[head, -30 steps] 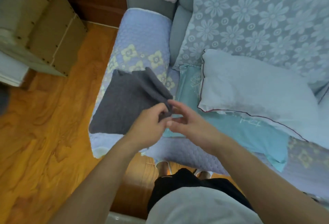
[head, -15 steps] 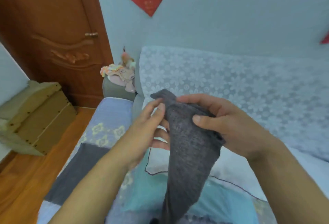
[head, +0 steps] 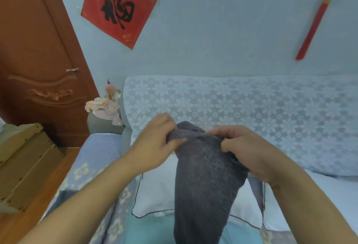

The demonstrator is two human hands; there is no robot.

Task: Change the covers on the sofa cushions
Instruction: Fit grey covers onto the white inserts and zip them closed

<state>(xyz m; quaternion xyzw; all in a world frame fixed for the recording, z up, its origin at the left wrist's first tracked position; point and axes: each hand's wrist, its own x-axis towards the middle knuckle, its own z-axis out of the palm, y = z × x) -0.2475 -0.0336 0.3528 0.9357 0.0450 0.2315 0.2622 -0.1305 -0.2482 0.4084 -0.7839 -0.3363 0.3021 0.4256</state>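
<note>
Grey knitted cover (head: 205, 185) held up in front of the sofa (head: 242, 108), top edge bunched between both hands, the rest hanging down over the white cushion (head: 155, 193). Left hand (head: 155, 143) grip: fingers curled, pinching the cover's top edge. Right hand (head: 246, 150) grip: thumb and fingers clenched on the same edge, just beside. Count: one grey cover, one white cushion, two hands. Forearms reach forward, hands knuckles-up, close together.
</note>
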